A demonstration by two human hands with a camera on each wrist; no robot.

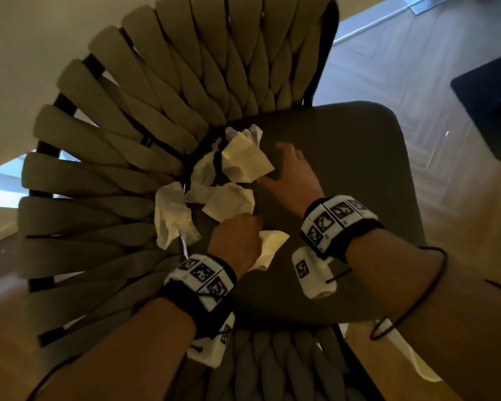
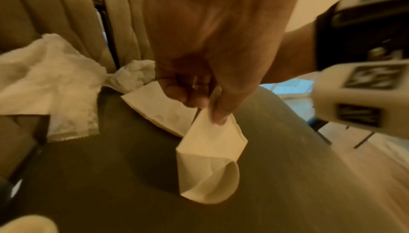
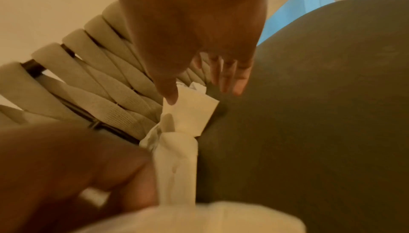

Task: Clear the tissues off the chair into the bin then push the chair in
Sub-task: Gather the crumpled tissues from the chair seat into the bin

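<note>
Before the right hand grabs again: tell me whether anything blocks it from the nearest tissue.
Nothing visible does. The right hand is spread open over the chair seat, its thumb right at the edge of the folded tissue. The left hand pinches a different tissue, off to the side.

Both forearms are bare, without sleeves. Each wrist carries a black band (image 1: 342,227) with white blocks that show black-and-white square marker patterns. Under each wrist hangs a white camera housing (image 1: 313,273) with one more marker. A thin black cable (image 1: 417,287) loops from the right forearm.
</note>
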